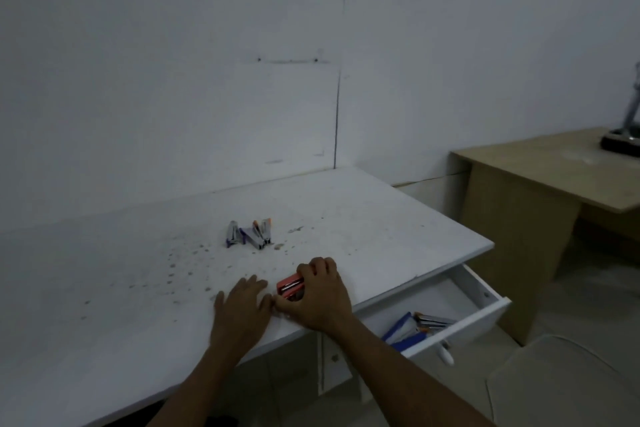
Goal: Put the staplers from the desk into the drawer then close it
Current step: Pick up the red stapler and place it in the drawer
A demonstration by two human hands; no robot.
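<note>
My right hand (318,295) is closed around a red stapler (290,284) that rests on the white desk (138,288) near its front edge. Flat on the desk just to the left lies my left hand (242,305), fingers apart, holding nothing. Farther back on the desk stands a small cluster of staplers (250,235), purple and silver with orange tips. At the desk's right end the white drawer (485,312) is pulled open, and inside it lie blue staplers (403,328) and a silver one (433,320).
A wooden side table (554,177) stands at the right with a dark-based lamp (623,139) on it. A pale chair seat (561,381) sits below the open drawer's front. The white wall runs right behind the desk. Dark specks dot the desk top.
</note>
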